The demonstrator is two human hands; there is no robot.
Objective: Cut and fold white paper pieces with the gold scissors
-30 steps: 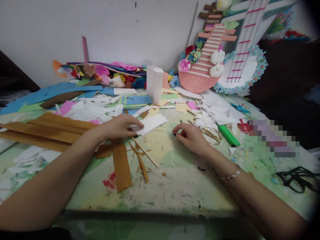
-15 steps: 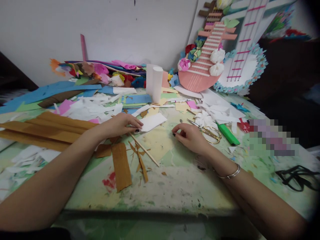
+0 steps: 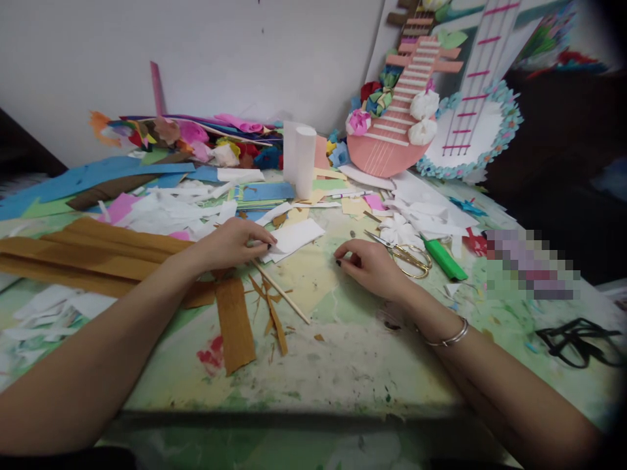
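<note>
At the centre of the head view, my left hand [image 3: 239, 243] reaches over the left end of a folded piece of white paper [image 3: 301, 235]. Its thumb and fingertips are closed on that end of the paper. Below the fingers a thin wooden stick [image 3: 287, 297] lies slantwise on the table, beside brown paper scraps [image 3: 277, 320] and a brown crepe strip [image 3: 236, 329]. My right hand [image 3: 368, 266] rests on the table with its fingers curled together, and nothing shows between them. Gold-handled scissors [image 3: 410, 260] lie just beyond it.
A white paper roll [image 3: 305, 163] stands upright behind. Brown crepe sheets [image 3: 98, 258] and white scraps [image 3: 161, 212] cover the left. A green tool [image 3: 445, 260] and black glasses [image 3: 578, 343] lie right. Paper instruments [image 3: 389, 153] lean against the wall, near paper flowers [image 3: 196, 134].
My left fingertips have shifted slightly on the white paper, and more of its layered edge shows. My right hand keeps its curled pose. The whole view has moved a little.
</note>
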